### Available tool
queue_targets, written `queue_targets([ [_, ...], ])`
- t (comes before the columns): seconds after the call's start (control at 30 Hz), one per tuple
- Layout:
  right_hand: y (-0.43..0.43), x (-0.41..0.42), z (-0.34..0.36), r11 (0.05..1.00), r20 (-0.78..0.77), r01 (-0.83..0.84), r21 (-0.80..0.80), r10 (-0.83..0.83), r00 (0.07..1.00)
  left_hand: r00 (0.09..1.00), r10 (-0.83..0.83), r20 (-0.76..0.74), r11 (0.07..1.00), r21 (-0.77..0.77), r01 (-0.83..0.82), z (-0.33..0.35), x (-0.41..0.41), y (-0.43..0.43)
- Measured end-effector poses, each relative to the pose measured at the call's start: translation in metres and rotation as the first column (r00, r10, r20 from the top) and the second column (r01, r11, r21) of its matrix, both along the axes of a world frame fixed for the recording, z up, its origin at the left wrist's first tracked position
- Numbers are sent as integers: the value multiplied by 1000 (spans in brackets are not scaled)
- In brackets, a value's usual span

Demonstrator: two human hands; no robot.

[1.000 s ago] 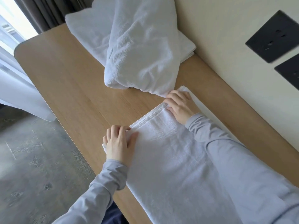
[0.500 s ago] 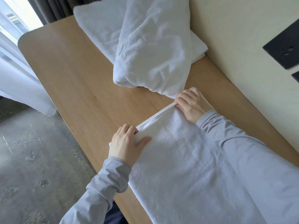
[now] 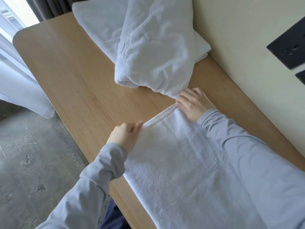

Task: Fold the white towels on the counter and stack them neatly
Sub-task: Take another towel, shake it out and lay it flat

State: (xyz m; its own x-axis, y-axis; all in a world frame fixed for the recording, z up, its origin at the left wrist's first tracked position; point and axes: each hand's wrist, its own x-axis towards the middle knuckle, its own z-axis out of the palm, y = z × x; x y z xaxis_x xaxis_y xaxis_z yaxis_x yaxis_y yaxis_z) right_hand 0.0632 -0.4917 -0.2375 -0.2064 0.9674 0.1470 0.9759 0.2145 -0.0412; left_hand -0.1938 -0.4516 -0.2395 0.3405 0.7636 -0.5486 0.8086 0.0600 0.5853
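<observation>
Both hands held the hemmed far edge of the flat white towel on the wooden counter. The left hand pinched one corner and the right hand curled over the other. The towel's near end ran out of frame, partly under the right sleeve. A crumpled towel heap lay just beyond, and black wall plates were cut off at the right.

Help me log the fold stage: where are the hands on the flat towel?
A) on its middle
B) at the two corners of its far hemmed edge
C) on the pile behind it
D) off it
B: the left hand and right hand each grip a far corner of the towel.
</observation>
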Motion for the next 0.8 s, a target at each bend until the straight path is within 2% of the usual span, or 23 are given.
queue_targets([
  [0.07, 3, -3, 5, 999, -61, 3, -50, -6, 998, 1000, 14, -4, 998, -57, -14, 0, 2, 7],
  [0.17, 6, -6, 8, 989, -120, 3, -148, -21, 993, 999, -49, 8, 996, -68, 49, -1, 0, 11],
  [0.33, 8, -11, 7, 965, -213, 4, -261, -62, 975, 991, 1, 133, 997, -82, 10, -1, -1, 11],
  [0.43, 9, -11, 12, 935, -185, 16, -354, -87, 979, 969, 63, 240, 987, -159, -25, 3, 1, 8],
  [0.53, 10, -10, 18, 901, -149, 21, -433, -94, 984, 968, -15, 250, 978, -199, 66, 10, -2, 8],
  [0.6, 8, -10, 21, 937, -100, 20, -348, -59, 993, 982, -108, 153, 986, -113, 126, 10, -4, 6],
  [0.7, 1, -11, 17, 999, 30, 10, -31, -9, 1000, 991, -127, -36, 975, 179, 131, 4, -6, -8],
  [0.8, 1, -13, 1, 997, 139, 80, 13, -81, 987, 985, -108, -138, 887, 434, 158, -8, -6, -24],
])
